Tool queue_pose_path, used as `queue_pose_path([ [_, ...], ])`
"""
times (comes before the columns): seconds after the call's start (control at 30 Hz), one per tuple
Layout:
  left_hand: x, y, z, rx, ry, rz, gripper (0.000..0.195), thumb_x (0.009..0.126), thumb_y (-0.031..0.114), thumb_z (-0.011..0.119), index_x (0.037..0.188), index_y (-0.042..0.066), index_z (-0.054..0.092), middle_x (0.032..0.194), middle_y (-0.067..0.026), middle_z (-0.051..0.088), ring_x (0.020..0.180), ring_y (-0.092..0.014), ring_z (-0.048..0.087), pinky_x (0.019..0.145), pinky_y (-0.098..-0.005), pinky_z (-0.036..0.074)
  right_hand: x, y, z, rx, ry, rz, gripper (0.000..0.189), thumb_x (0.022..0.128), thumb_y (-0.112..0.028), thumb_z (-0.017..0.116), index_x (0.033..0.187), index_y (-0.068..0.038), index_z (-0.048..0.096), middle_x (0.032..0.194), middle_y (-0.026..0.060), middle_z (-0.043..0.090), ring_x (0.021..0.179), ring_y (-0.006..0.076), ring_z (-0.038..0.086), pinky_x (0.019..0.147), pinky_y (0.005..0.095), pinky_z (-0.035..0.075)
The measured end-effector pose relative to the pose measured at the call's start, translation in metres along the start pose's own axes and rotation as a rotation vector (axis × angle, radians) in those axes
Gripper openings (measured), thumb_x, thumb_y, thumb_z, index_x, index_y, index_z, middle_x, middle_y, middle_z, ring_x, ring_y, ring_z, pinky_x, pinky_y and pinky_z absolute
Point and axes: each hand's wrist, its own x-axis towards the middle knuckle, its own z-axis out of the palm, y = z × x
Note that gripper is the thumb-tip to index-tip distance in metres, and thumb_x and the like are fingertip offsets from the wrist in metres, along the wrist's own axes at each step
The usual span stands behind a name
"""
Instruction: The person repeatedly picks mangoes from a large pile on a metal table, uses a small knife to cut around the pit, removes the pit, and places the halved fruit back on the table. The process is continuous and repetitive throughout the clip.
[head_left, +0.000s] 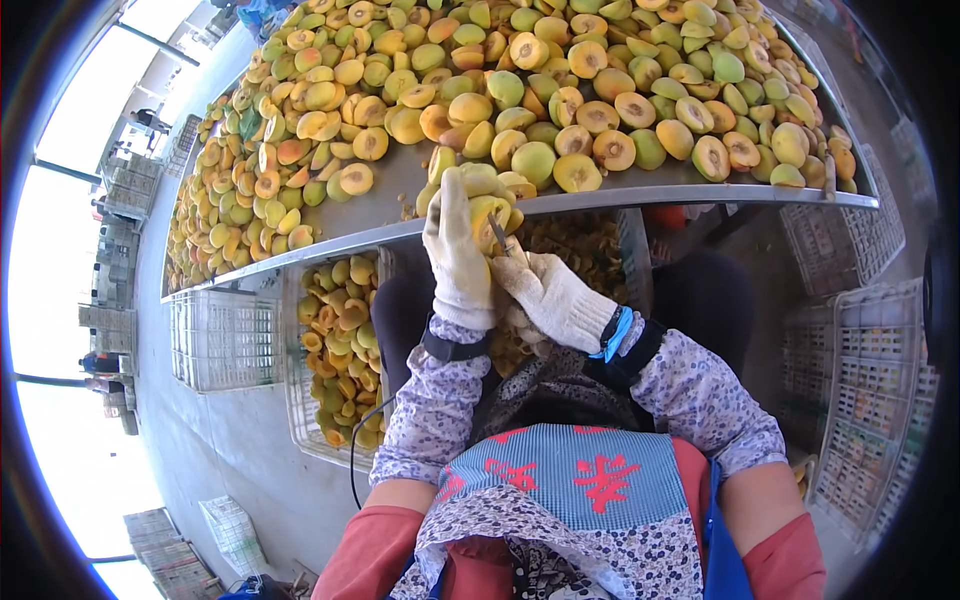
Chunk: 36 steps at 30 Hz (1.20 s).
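At the near edge of a metal-rimmed table, my left hand (457, 259), in a pale work glove, holds a yellow-green peach half (484, 217). More fruit is bunched against its fingers, partly hidden by the glove. My gloved right hand (551, 292) grips a small metal pitting tool or knife (498, 231), its tip against the held fruit. Most of the handle is hidden in that hand. Beyond both hands, a heap of halved peaches (615, 150) covers much of the table, many with the stone side facing up.
The table's metal rim (637, 196) crosses just beyond my hands. A plastic crate of hollowed halves (341, 352) stands at my left, and a heap of scraps (581, 244) lies below my hands. Crates (225, 337) (870, 405) stand on both sides.
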Motion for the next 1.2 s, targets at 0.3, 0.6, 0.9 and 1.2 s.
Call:
queue_pose_path([
  [0.3, 0.020, -0.007, 0.002, -0.079, -0.039, -0.084, 0.051, 0.107, 0.044, 0.051, 0.096, -0.003, 0.068, 0.083, -0.0116, 0.071, 0.067, -0.018, 0.067, 0.058, -0.0292, 0.056, 0.020, 0.018, -0.011, -0.098, 0.061, -0.150, 0.034, 0.107, -0.040, 0.056, 0.094, -0.009, 0.059, 0.068, -0.0008, 0.055, 0.052, 0.0088, 0.048, 0.046, 0.0286, 0.039],
  [0.6, 0.029, 0.010, -0.003, 0.087, -0.136, -0.265, 0.054, 0.106, 0.045, 0.048, 0.099, -0.004, 0.068, 0.091, -0.0145, 0.072, 0.071, -0.021, 0.067, 0.061, -0.0308, 0.056, 0.012, 0.000, -0.009, -0.021, -0.010, 0.097, 0.049, 0.108, -0.046, 0.049, 0.096, -0.001, 0.065, 0.070, 0.0033, 0.061, 0.057, 0.0124, 0.055, 0.053, 0.0281, 0.043],
  [0.9, 0.027, 0.001, 0.001, 0.057, -0.074, -0.209, 0.055, 0.105, 0.046, 0.050, 0.092, -0.004, 0.069, 0.089, -0.0144, 0.070, 0.071, -0.021, 0.067, 0.064, -0.0324, 0.057, 0.013, -0.001, -0.006, 0.144, -0.087, 0.148, 0.045, 0.108, -0.052, 0.047, 0.086, -0.012, 0.048, 0.060, -0.0034, 0.041, 0.045, 0.0097, 0.038, 0.042, 0.0291, 0.034],
  [1.2, 0.038, 0.005, -0.018, 0.074, -0.467, -0.260, 0.057, 0.106, 0.045, 0.050, 0.088, -0.006, 0.068, 0.086, -0.0163, 0.068, 0.071, -0.026, 0.069, 0.064, -0.0324, 0.057, 0.000, -0.008, -0.008, 0.068, -0.107, 0.209, 0.051, 0.104, -0.059, 0.051, 0.085, -0.011, 0.050, 0.061, -0.0029, 0.041, 0.044, 0.0102, 0.038, 0.042, 0.0300, 0.036],
])
